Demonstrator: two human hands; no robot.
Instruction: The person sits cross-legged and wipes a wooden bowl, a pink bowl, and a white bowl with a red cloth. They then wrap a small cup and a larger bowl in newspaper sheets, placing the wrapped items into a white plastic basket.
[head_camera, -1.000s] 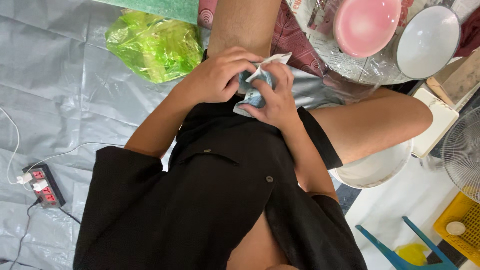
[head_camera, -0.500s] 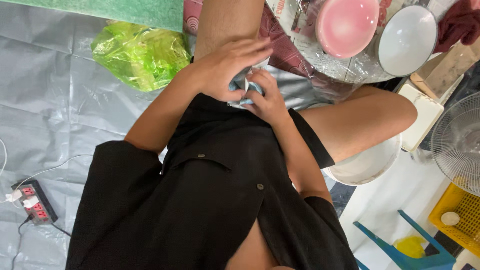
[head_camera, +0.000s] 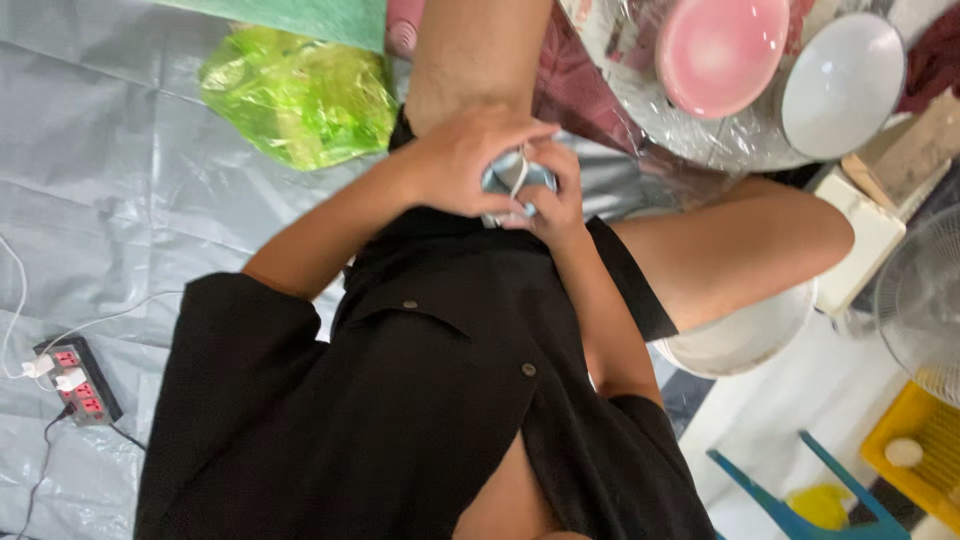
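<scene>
At frame centre I see my left hand (head_camera: 462, 160) and right hand (head_camera: 548, 205) both clenched around a small, soft light-blue bundle (head_camera: 508, 180) with a thin white edge. A crinkled glossy green plastic bag (head_camera: 300, 95) lies upper left on grey sheeting (head_camera: 110, 180).

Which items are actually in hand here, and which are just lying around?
In hand:
- small grey-blue object with a white strip, gripped between both hands
- left hand, on top
- right hand, underneath

Lying about:
- green plastic bag
- pink bowl
- white bowl
- power strip
- fan
- yellow crate
- blue stool
</scene>
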